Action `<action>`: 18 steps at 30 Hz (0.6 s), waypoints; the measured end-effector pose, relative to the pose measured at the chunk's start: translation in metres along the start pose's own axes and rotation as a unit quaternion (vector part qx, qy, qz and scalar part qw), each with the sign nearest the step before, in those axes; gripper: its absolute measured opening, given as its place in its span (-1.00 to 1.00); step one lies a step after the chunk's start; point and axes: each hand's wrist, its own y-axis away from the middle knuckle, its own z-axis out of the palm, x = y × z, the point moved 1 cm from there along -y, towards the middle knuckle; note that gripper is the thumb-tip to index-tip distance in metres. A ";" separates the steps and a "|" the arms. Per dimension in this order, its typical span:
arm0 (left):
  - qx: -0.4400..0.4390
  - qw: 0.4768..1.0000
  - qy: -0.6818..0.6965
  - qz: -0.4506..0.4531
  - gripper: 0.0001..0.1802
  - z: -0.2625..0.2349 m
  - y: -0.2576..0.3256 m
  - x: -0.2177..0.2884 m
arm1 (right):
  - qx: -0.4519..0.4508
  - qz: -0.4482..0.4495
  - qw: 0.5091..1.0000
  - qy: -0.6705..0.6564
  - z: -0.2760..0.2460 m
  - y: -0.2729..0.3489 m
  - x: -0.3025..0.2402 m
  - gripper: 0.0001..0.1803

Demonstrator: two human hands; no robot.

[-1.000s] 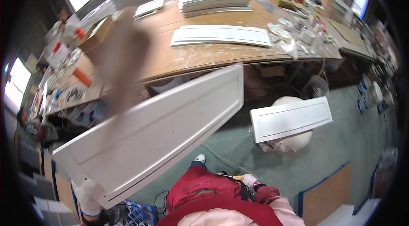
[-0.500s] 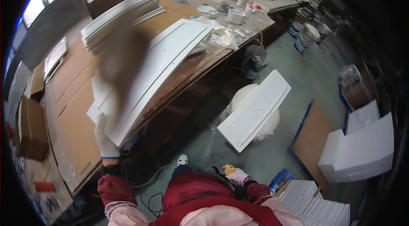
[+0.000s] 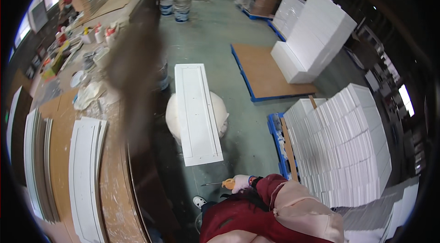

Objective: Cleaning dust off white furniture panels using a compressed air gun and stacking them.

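My right hand (image 3: 240,182), in a whitish glove, is closed round a hand tool with an orange-yellow handle (image 3: 228,183). Its thin metal shaft points left, low over the floor; the exact kind does not show. Ahead of it a long white panel with a grooved border (image 3: 198,114) lies across a round, cream-coloured padded support (image 3: 171,115), apart from the hand. My left hand is out of view. On the workbench (image 3: 120,188) to the left lie white panels (image 3: 83,179), one overlapping another, and a stack of panels (image 3: 37,169) beyond them.
Stacked white panels (image 3: 334,147) stand on a blue-edged pallet at right. Behind them are a brown-topped pallet (image 3: 266,71) and tall white stacks (image 3: 321,32). Buckets (image 3: 182,7) stand on the floor at the back. Glue bottles (image 3: 99,33) crowd the bench. A dark blur covers part of the view.
The view has swung right. My left hand, seen before at a panel on the bench, has gone out of view. My right hand still holds the tool.
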 end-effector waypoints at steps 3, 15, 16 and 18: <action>-0.035 0.983 -0.023 0.181 -0.61 0.035 0.032 0.063 | 0.012 -0.010 0.999 0.042 -0.002 0.000 0.011 -0.74; -0.621 0.620 0.268 -0.398 -0.65 0.378 0.412 0.138 | -0.032 0.008 0.992 -0.123 -0.045 -0.006 0.109 -0.59; -0.558 0.679 0.264 -0.397 -0.60 0.386 0.424 0.144 | -0.014 -0.007 0.990 -0.144 -0.047 -0.006 0.121 -0.59; -0.489 0.738 0.252 -0.390 -0.56 0.398 0.437 0.145 | -0.001 -0.024 0.985 -0.168 -0.053 -0.007 0.143 -0.58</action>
